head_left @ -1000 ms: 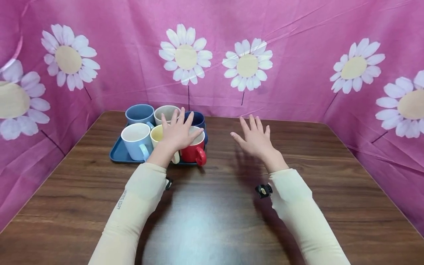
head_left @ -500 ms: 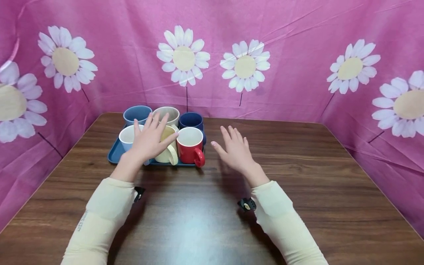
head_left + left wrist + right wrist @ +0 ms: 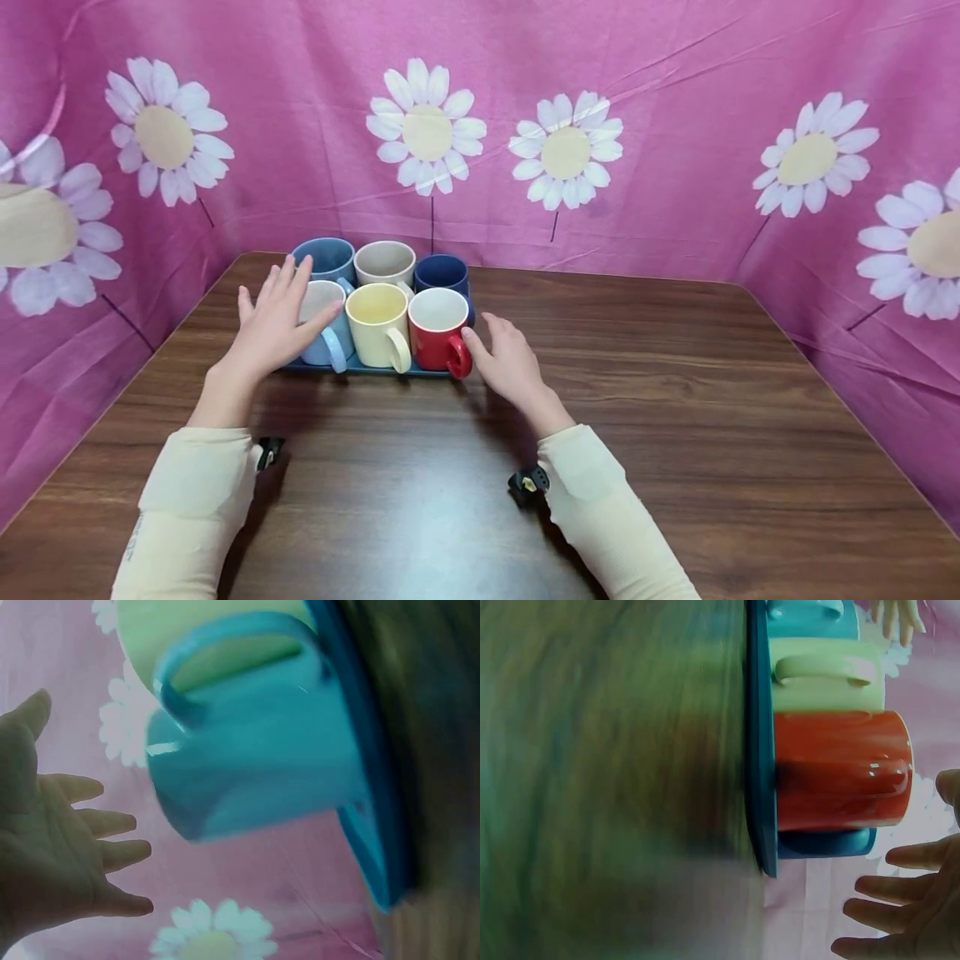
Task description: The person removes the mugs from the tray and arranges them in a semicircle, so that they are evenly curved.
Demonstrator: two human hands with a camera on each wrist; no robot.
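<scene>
Two rows of mugs stand upright on a blue tray (image 3: 360, 368) at the back left of the table. In front are a light blue mug (image 3: 255, 750), a cream yellow mug (image 3: 377, 329) and a red mug (image 3: 437, 333), handles toward me. Behind them stand a blue mug (image 3: 324, 254), a whitish mug (image 3: 385, 260) and a navy mug (image 3: 442, 272). My left hand (image 3: 272, 329), fingers spread, hovers over the light blue mug's left side and holds nothing. My right hand (image 3: 510, 360) is beside the red mug, thumb near its handle, fingers extended and holding nothing.
A brown wood-grain table (image 3: 675, 400) extends to the right and in front of the tray. Pink cloth (image 3: 675, 183) with white daisies hangs behind and along both sides of the table.
My left hand has moved left from over the yellow and red mugs to the light blue mug's side. My right hand has moved left and lower, closer to the red mug.
</scene>
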